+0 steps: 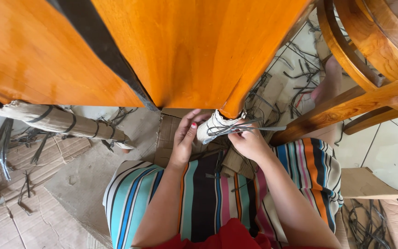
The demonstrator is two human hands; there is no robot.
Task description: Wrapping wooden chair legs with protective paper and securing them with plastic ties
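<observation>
A glossy orange wooden table (199, 50) fills the upper view, lying with a leg pointing toward me. The leg's end is wrapped in whitish paper (210, 129) bound with thin dark straps (240, 129). My left hand (185, 136), with red nails, rests against the left side of the wrapped leg end. My right hand (249, 143) grips the straps on its right side. My lap is covered by a striped cloth (217, 193).
Another cardboard-wrapped leg (56, 121) bound with straps lies at the left. Flattened cardboard (19, 203) and cut strap pieces (300, 69) litter the floor. A wooden chair frame (360, 60) stands at the upper right. More cardboard (374, 203) lies at the lower right.
</observation>
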